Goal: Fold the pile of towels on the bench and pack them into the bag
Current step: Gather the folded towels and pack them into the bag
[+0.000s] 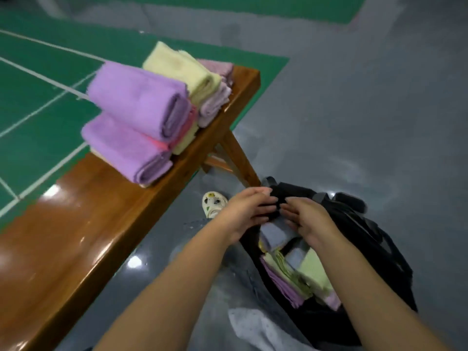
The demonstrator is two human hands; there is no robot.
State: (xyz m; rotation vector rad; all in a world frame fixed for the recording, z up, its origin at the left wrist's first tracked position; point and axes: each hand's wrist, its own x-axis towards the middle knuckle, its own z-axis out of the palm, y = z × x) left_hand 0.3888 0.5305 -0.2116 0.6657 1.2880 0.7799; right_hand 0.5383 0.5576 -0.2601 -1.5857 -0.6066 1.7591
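Note:
A black bag (374,249) lies open on the grey floor at the lower right. Folded purple, yellow and grey-blue towels (298,272) stand packed inside it. My left hand (243,211) rests with straight fingers at the bag's far opening edge. Facing it, my right hand (309,219) lies with straight fingers on a grey-blue towel (274,234) at the top of the bag. On the wooden bench (106,214) sits a stack of folded purple towels (136,115), with yellow towels (182,69) and pale pink ones (215,102) behind.
The bench runs from the lower left to the upper middle, its leg (240,160) slanting down toward the bag. A white sandal (212,203) shows on the floor beside my left hand. Green court flooring with white lines lies beyond the bench.

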